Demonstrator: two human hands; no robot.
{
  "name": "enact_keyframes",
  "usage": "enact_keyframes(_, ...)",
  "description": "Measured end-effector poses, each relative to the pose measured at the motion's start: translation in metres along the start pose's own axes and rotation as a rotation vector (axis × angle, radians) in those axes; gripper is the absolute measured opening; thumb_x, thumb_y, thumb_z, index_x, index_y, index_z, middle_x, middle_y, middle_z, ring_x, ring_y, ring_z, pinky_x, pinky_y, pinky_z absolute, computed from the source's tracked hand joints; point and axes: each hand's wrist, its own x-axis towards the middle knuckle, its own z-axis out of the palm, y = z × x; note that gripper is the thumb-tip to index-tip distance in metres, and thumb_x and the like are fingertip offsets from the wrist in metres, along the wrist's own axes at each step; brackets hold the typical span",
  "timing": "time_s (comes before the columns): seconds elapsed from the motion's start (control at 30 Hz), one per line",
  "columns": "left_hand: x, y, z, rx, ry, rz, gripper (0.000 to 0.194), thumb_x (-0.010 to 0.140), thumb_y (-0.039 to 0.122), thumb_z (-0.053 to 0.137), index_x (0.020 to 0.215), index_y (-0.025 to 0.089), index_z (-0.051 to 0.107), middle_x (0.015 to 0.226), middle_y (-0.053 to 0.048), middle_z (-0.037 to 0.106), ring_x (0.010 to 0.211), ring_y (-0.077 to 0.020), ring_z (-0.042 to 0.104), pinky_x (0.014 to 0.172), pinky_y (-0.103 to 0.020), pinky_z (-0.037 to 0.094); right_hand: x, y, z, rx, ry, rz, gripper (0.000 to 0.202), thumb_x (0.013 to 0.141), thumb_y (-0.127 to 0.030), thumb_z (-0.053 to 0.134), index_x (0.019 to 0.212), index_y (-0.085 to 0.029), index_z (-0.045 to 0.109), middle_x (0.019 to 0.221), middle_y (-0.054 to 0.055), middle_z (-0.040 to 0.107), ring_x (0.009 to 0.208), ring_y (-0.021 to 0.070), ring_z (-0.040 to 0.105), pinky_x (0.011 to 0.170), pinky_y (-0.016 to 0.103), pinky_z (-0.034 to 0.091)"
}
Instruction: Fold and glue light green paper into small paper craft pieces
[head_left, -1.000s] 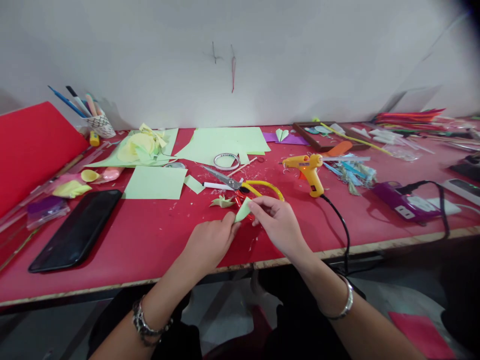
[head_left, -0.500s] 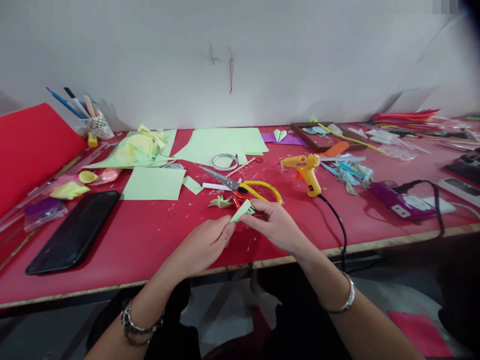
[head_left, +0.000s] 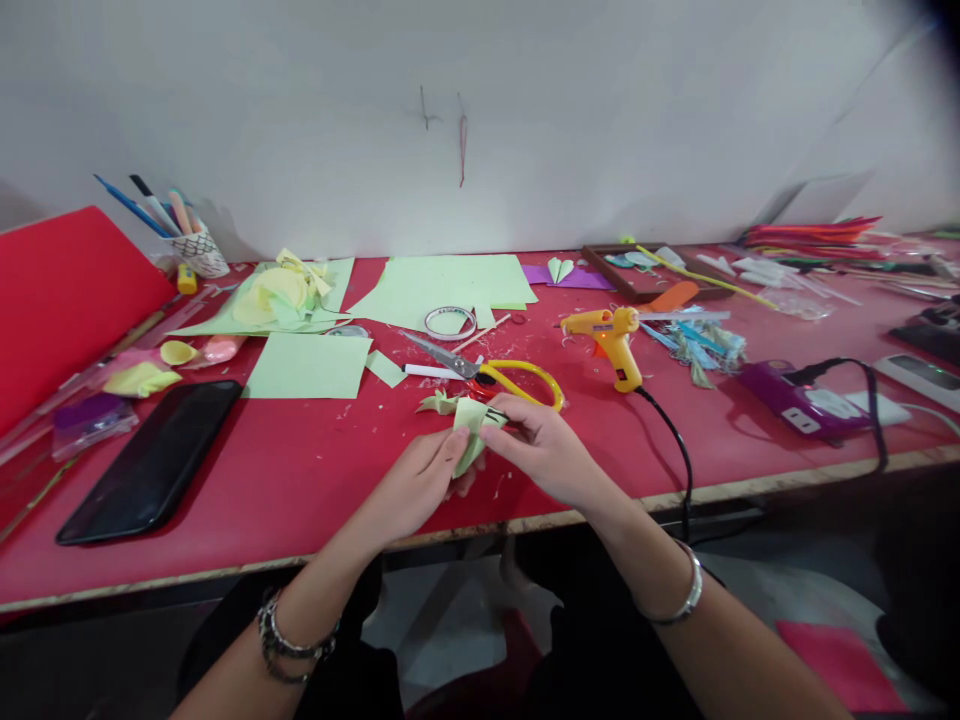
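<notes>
A small folded piece of pale green paper [head_left: 469,432] is held between both hands above the front of the red table. My left hand [head_left: 421,478] pinches its left side, thumb on top and fingers beneath. My right hand [head_left: 546,446] grips the right side between thumb and fingers; dark marks or a thin dark item show by its fingertips, too small to name. Just beyond the hands lie scissors [head_left: 517,378] with yellow handles and half-open blades, crossing a white pen-like stick [head_left: 431,372]. A crumpled green paper scrap [head_left: 436,402] sits left of the paper.
A yellow glue gun [head_left: 619,345] with a black cord is at right, near a purple power strip [head_left: 806,405]. At left lies a black phone [head_left: 154,465]. Green paper sheets [head_left: 307,366], a tape roll [head_left: 450,322] and a pen cup [head_left: 199,250] stand farther back.
The green paper has turned from a narrow strip to a broader face, hanging lower between the fingers. My left hand has shifted slightly, and its fingertips now show beneath the paper.
</notes>
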Motion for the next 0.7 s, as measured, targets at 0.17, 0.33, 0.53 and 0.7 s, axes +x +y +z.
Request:
enact_keyframes(0.17,-0.0002,-0.0015,0.0013,0.05,0.026,0.002,0.045,0.089,0.042,0.023,0.058,0.017,0.045,0.055,0.0,0.049,0.052,-0.0108,0.046,0.053,-0.023,0.037,0.0011,0.0009,0.0024,-0.001,0.041,0.043,0.013,0.076,-0.029,0.055,0.07,-0.018,0.055,0.066,0.0,0.051,0.062,0.0121,0.051,0.056,0.024,0.042)
enact_keyframes(0.33,-0.0005,-0.0055,0.0027,0.122,0.019,0.023,0.05,0.089,0.043,0.021,0.057,0.016,0.048,0.056,-0.001,0.051,0.054,-0.0118,0.047,0.055,-0.024,0.037,0.0013,0.006,0.0039,-0.031,0.111,0.089,0.017,0.074,-0.033,0.056,0.067,-0.018,0.051,0.06,-0.002,0.052,0.056,0.0107,0.048,0.051,0.023,0.039)
enact_keyframes(0.53,0.0006,-0.0066,0.0023,0.181,0.015,0.068,0.05,0.09,0.041,0.02,0.057,0.016,0.048,0.055,-0.001,0.051,0.053,-0.0116,0.048,0.053,-0.023,0.036,0.0005,0.0068,0.0031,-0.125,0.131,0.043,0.017,0.074,-0.031,0.057,0.066,-0.017,0.049,0.061,-0.002,0.049,0.056,0.0098,0.045,0.053,0.022,0.038)
enact_keyframes(0.7,0.0022,-0.0044,0.0024,0.35,0.035,0.144,0.043,0.09,0.038,0.025,0.061,0.016,0.048,0.055,0.001,0.052,0.053,-0.011,0.049,0.053,-0.022,0.035,0.0004,0.0057,0.0028,-0.154,0.148,0.041,0.016,0.073,-0.029,0.057,0.065,-0.018,0.048,0.061,-0.003,0.048,0.057,0.0103,0.045,0.054,0.023,0.037)
